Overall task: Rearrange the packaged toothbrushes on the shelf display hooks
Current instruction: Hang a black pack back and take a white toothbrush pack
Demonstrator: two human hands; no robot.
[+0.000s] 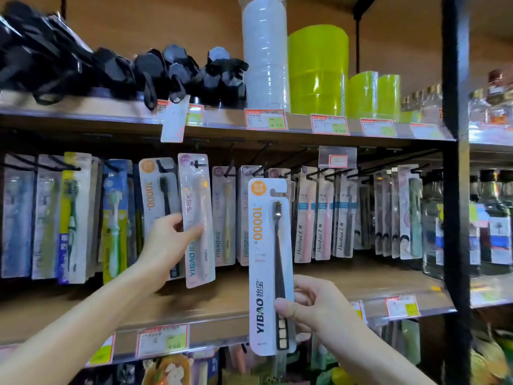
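A row of packaged toothbrushes hangs from black display hooks [313, 173] under a wooden shelf. My left hand [169, 240] grips a pale pack with a pink-white toothbrush [195, 218], whose top hole sits at a hook. My right hand [313, 304] holds a white YIBAO pack with a black toothbrush [270, 259] upright in front of the row, off any hook. A similar black-brush pack [155, 190] hangs just left of my left hand.
The shelf above carries black faceted items [177, 70], a stack of white containers [265, 51] and green cups [319, 70]. A black upright post [455, 162] stands at the right, with glass bottles [494, 223] beyond it. Price tags line the shelf edges.
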